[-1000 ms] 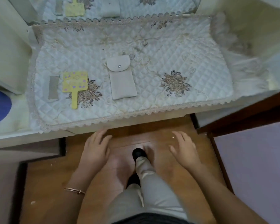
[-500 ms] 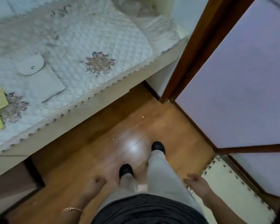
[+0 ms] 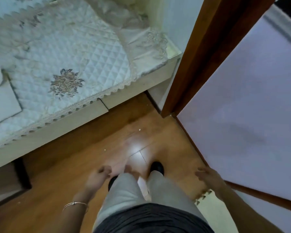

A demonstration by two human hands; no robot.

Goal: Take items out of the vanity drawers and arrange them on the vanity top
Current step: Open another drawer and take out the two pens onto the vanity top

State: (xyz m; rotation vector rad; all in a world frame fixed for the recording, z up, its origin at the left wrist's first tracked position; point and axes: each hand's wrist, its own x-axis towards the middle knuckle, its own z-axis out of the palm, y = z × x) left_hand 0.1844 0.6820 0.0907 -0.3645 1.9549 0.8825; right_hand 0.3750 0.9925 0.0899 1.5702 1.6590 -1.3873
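Seen from the head camera, the person is standing on the glossy brown wooden floor [image 3: 71, 175] with both hands hanging low and empty. The blurred left hand [image 3: 97, 179] seems loosely curled, and the right hand [image 3: 207, 175] is spreading relaxed fingers. A pale grey fabric pouch [image 3: 3, 101] is lying on the cream vanity top [image 3: 60, 130], on its white quilted cover [image 3: 91, 64], well apart from both hands.

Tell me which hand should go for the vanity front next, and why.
Probably left. The left hand hangs empty on the same side as the vanity. The right hand, also empty, is by the purple door, with both legs between it and the vanity.
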